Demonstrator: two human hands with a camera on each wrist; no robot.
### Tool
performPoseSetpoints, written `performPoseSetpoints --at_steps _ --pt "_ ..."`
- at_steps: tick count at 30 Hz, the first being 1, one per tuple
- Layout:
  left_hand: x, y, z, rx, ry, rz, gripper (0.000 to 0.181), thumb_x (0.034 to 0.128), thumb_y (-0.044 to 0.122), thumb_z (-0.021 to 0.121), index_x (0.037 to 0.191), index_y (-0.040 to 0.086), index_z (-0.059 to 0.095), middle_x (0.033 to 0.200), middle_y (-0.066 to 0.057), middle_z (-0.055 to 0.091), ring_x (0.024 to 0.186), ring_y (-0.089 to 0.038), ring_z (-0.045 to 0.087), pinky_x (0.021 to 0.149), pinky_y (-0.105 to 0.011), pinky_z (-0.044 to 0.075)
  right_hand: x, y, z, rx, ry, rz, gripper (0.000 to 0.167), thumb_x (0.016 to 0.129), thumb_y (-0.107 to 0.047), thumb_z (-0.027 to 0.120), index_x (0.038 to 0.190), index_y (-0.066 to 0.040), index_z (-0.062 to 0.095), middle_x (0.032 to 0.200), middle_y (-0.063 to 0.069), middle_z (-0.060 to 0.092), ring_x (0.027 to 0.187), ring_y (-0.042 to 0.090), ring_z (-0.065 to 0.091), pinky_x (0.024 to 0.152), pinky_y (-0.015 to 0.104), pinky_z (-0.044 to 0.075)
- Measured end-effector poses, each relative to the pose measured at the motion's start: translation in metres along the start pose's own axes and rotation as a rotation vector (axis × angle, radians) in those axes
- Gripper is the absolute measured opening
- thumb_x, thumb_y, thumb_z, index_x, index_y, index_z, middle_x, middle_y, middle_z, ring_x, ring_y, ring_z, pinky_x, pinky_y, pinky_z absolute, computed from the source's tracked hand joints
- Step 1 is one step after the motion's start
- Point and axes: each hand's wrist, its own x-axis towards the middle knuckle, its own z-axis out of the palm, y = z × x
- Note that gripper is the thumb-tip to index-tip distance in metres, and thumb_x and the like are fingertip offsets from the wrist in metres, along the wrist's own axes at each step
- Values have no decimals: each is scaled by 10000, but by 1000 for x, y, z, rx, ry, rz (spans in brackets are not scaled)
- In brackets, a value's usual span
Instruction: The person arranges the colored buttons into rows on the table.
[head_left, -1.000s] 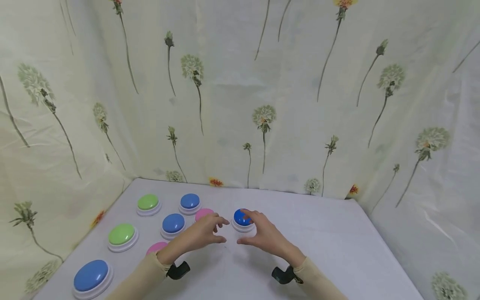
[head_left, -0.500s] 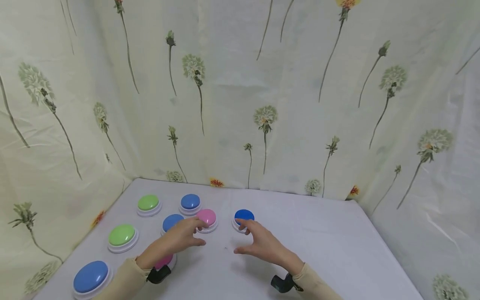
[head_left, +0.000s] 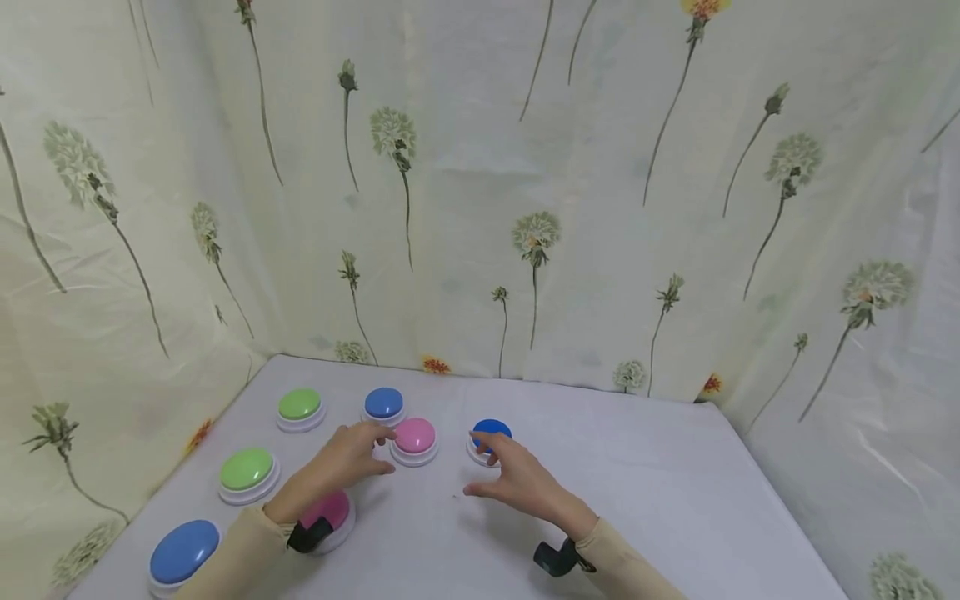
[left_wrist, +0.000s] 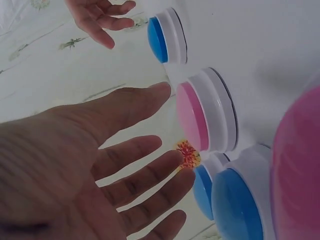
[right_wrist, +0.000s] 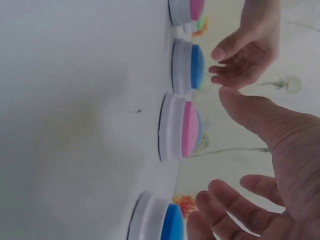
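My left hand (head_left: 345,458) hovers with loosely bent fingers over the row of dome push buttons, holding nothing. In the head view it hides a blue button (left_wrist: 236,205) that the left wrist view shows below its fingers. A pink button (head_left: 415,437) on a white base sits just right of its fingertips. My right hand (head_left: 521,483), also empty, hangs in front of a blue button (head_left: 492,433) and partly covers it. Thumb and fingers are spread apart on both hands. Under my left wrist lies another pink button (head_left: 330,510), partly hidden.
Two green buttons (head_left: 247,469) (head_left: 300,404) and a large blue button (head_left: 183,552) stand along the table's left side. Another blue button (head_left: 384,402) is near the back. A flower-print curtain (head_left: 450,208) encloses the white table (head_left: 660,500).
My left hand has moved left, away from the right hand, uncovering the pink button and covering a blue one. The right hand has shifted only slightly. The buttons stay in place.
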Motion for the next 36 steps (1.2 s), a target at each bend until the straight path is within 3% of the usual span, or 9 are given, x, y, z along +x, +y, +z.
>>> performPoseSetpoints --at_steps 8,16,19,25,36 --pt "22 -15 5 17 -23 -80 580 719 221 839 1223 31 626 1039 -110 685 940 -243 621 928 -575 404 32 -3 24 83 -13 40 761 789 -383 786 1415 -111 450 1214 115 618 921 184 611 715 209 517" --pt "43 -22 15 2 -69 -95 664 684 227 843 1246 -26 594 1074 -125 698 1031 -294 626 968 -597 365 61 -4 50 102 -2 69 751 805 -348 778 1403 -35 448 1238 161 588 919 184 612 757 265 552" --pt "47 -21 17 -10 -93 -118 652 681 211 846 1233 -32 600 1092 -140 697 1051 -299 624 980 -587 350 68 -4 56 86 -3 80 746 801 -344 782 1389 -19 459 1240 157 582 967 197 603 812 308 556" --pt "52 -21 20 -3 -135 -140 590 675 221 855 1169 -13 635 1018 -110 698 943 -256 617 952 -574 374 79 -9 66 74 -8 108 687 808 -348 775 1345 -17 502 1210 139 565 1044 210 564 905 357 534" --pt "57 -24 26 -16 -143 -137 463 610 212 892 974 23 678 937 -99 714 915 -271 644 992 -677 329 89 -10 73 66 -31 161 726 752 -308 826 1323 3 504 1207 162 536 1076 238 558 980 410 493"
